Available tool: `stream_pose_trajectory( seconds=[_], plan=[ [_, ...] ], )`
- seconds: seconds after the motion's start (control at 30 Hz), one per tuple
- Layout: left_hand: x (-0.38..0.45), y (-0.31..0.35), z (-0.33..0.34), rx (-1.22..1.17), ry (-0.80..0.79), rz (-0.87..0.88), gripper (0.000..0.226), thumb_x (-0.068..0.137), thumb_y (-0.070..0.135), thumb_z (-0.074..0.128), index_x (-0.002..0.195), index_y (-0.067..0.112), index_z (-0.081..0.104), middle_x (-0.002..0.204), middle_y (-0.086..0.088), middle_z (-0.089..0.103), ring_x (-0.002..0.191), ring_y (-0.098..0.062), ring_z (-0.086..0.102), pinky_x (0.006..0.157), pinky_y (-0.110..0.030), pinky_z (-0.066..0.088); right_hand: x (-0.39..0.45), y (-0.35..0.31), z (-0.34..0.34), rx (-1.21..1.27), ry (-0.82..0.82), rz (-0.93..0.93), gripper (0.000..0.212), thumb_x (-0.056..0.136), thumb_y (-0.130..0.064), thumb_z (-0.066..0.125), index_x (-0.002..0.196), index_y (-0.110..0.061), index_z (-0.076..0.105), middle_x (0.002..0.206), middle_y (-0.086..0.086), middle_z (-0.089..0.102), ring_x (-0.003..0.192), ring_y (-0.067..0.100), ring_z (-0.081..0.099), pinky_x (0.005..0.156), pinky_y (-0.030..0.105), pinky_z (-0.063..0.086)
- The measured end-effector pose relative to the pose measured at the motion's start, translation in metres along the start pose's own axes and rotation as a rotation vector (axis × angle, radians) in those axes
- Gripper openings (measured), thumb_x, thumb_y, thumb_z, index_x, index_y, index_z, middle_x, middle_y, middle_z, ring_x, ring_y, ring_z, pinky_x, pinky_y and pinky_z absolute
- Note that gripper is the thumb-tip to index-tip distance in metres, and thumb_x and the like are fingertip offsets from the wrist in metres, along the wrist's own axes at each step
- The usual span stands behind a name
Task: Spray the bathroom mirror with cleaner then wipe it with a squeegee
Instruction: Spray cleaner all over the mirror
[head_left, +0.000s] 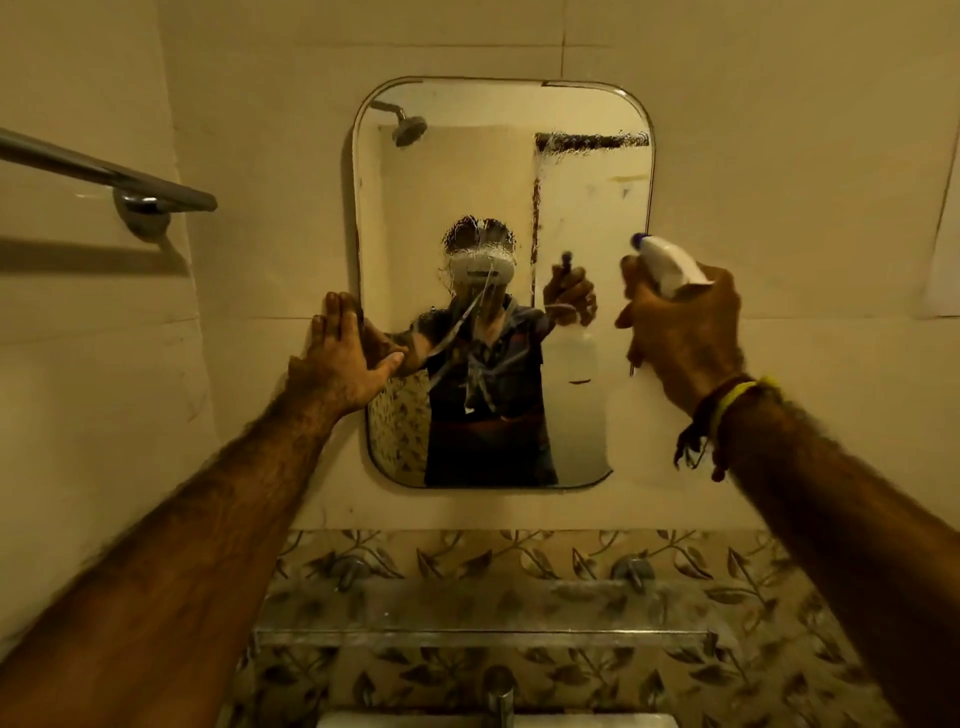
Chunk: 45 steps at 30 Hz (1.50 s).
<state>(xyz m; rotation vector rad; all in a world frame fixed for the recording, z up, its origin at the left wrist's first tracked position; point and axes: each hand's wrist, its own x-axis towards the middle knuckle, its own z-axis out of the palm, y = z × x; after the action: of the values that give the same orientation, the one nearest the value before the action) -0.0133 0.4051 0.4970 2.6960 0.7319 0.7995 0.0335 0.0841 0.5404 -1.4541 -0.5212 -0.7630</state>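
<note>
A rounded rectangular mirror (587, 208) hangs on the cream tiled wall ahead. Wet spray droplets and runs cover its middle and upper right. My left hand (343, 358) lies flat with fingers spread against the mirror's left edge. My right hand (680, 327) grips a white spray bottle (670, 262) with a blue nozzle, which points at the mirror's right side from close by. The bottle's body is hidden behind my hand. No squeegee is in view.
A chrome towel bar (104, 174) juts out from the wall at the upper left. Below the mirror a glass shelf (483, 608) runs across leaf-patterned tiles. A tap (501, 696) and a white basin rim (415, 721) sit at the bottom edge.
</note>
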Motion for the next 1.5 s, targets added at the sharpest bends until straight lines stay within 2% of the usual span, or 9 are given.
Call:
stream_pose_trajectory(
  seconds=[0.23, 0.47, 0.6, 0.77, 0.93, 1.07, 1.23, 1.33, 1.5],
  plan=[
    [0.0, 0.02, 0.007, -0.028, 0.026, -0.135, 0.099, 0.092, 0.07, 0.044, 0.16, 0.02, -0.009, 0.168, -0.007, -0.017, 0.155, -0.031, -0.007, 0.121, -0.064, 0.011, -0.001, 0.008, -0.016, -0.054, 0.021, 0.114, 0.042, 0.092, -0.037, 0.065, 0.128, -0.016, 0.06, 0.094, 0.01, 0.07, 0.053, 0.013, 0.059, 0.042, 0.022, 0.047],
    [0.0, 0.005, 0.002, -0.095, 0.018, -0.099, 0.092, 0.095, 0.064, 0.047, 0.16, 0.025, -0.003, 0.168, -0.011, -0.009, 0.155, -0.034, 0.002, 0.121, -0.062, 0.017, -0.041, 0.02, -0.001, -0.106, -0.175, 0.069, 0.046, 0.09, -0.038, 0.066, 0.129, -0.013, 0.06, 0.094, 0.012, 0.07, 0.061, 0.015, 0.065, 0.037, 0.017, 0.046],
    [-0.01, 0.0, 0.017, -0.102, -0.02, -0.109, 0.088, 0.097, 0.062, 0.045, 0.16, 0.024, -0.003, 0.167, -0.017, -0.007, 0.155, -0.036, 0.004, 0.119, -0.063, 0.021, -0.056, 0.007, 0.024, -0.093, -0.2, -0.06, 0.036, 0.09, -0.038, 0.067, 0.118, -0.015, 0.067, 0.088, 0.008, 0.072, 0.063, 0.015, 0.064, 0.047, 0.02, 0.051],
    [-0.012, -0.009, 0.031, -0.057, -0.043, -0.069, 0.087, 0.099, 0.06, 0.042, 0.16, 0.023, -0.007, 0.168, -0.007, -0.013, 0.155, -0.03, -0.008, 0.119, -0.066, 0.013, -0.066, -0.013, 0.068, -0.124, -0.378, -0.085, 0.037, 0.09, -0.038, 0.066, 0.12, -0.017, 0.063, 0.097, 0.005, 0.071, 0.078, 0.019, 0.07, 0.061, 0.035, 0.061],
    [-0.008, -0.022, 0.031, -0.019, -0.062, -0.037, 0.082, 0.1, 0.06, 0.037, 0.159, 0.027, -0.009, 0.166, 0.005, -0.022, 0.156, -0.026, -0.007, 0.119, -0.067, 0.012, -0.093, -0.011, 0.092, -0.213, -0.378, -0.247, 0.032, 0.088, -0.035, 0.07, 0.112, -0.014, 0.068, 0.093, 0.0, 0.067, 0.072, 0.004, 0.058, 0.062, 0.015, 0.049],
    [-0.011, -0.032, 0.037, -0.019, -0.062, -0.019, 0.085, 0.1, 0.06, 0.037, 0.156, 0.032, -0.021, 0.164, 0.01, -0.028, 0.155, -0.028, -0.01, 0.118, -0.068, 0.012, -0.111, 0.015, 0.094, -0.219, -0.518, -0.193, 0.028, 0.089, -0.035, 0.068, 0.104, -0.012, 0.07, 0.088, 0.0, 0.07, 0.07, 0.006, 0.057, 0.064, 0.022, 0.054],
    [-0.007, -0.034, 0.049, 0.008, -0.067, -0.039, 0.086, 0.099, 0.065, 0.031, 0.154, 0.032, -0.025, 0.161, 0.01, -0.033, 0.155, -0.026, -0.014, 0.118, -0.067, 0.014, -0.096, 0.034, 0.079, -0.127, -0.352, -0.014, 0.034, 0.09, -0.033, 0.068, 0.118, -0.013, 0.065, 0.101, 0.003, 0.07, 0.088, 0.019, 0.068, 0.074, 0.035, 0.062],
    [-0.007, -0.033, 0.057, 0.03, -0.035, -0.046, 0.084, 0.097, 0.069, 0.024, 0.155, 0.029, -0.023, 0.163, 0.009, -0.032, 0.155, -0.027, -0.013, 0.12, -0.063, 0.013, -0.074, 0.037, 0.062, -0.133, -0.256, 0.049, 0.039, 0.09, -0.037, 0.067, 0.122, -0.015, 0.065, 0.099, 0.008, 0.072, 0.084, 0.023, 0.071, 0.068, 0.042, 0.063],
    [-0.005, -0.037, 0.072, 0.077, 0.125, 0.001, 0.085, 0.096, 0.071, 0.02, 0.158, 0.025, -0.016, 0.167, 0.001, -0.022, 0.155, -0.03, -0.014, 0.124, -0.055, -0.001, -0.05, 0.048, 0.028, -0.136, -0.116, 0.093, 0.041, 0.084, -0.045, 0.069, 0.117, -0.021, 0.067, 0.089, 0.01, 0.072, 0.061, 0.02, 0.066, 0.04, 0.022, 0.05]
  ],
)
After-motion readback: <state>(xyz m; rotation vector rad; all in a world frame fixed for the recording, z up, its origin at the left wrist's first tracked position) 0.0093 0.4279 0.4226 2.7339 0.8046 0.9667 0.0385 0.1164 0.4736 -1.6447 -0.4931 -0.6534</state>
